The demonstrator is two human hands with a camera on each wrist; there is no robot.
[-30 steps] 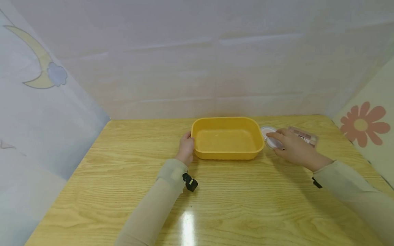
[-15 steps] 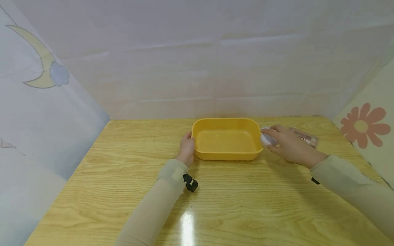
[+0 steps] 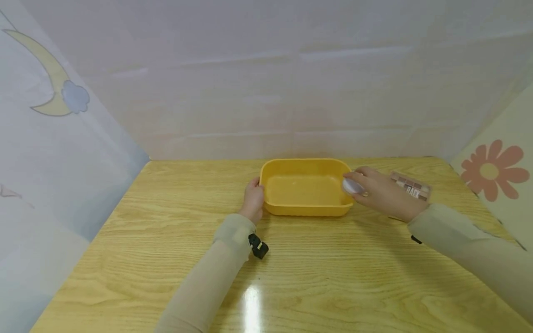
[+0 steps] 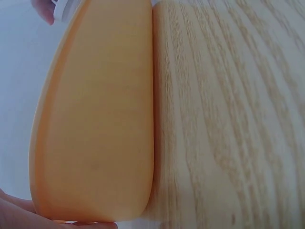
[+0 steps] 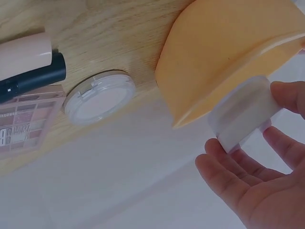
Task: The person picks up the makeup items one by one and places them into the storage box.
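My left hand (image 3: 252,201) grips the left end of a yellow plastic basin (image 3: 308,190) that stands on the wooden table. In the left wrist view, fingers (image 4: 28,217) show at the lower corner of that basin. My right hand (image 3: 385,194) holds a small round white compact (image 3: 352,186) at the basin's right rim. The right wrist view shows this compact (image 5: 245,114) tilted on edge, pinched between thumb and fingers, beside the rim. Nothing lies on the basin's visible floor.
Right of the basin, a clear-rimmed round compact (image 5: 102,98) lies on the table. Near it are an eyeshadow palette (image 3: 410,185), a dark tube (image 5: 35,76) and a pale pink tube (image 5: 24,52). A wall covering (image 3: 233,92) rises behind the table.
My right hand has moved left with the white compact, from the table right of the basin to its right rim. The left hand stays on the basin.
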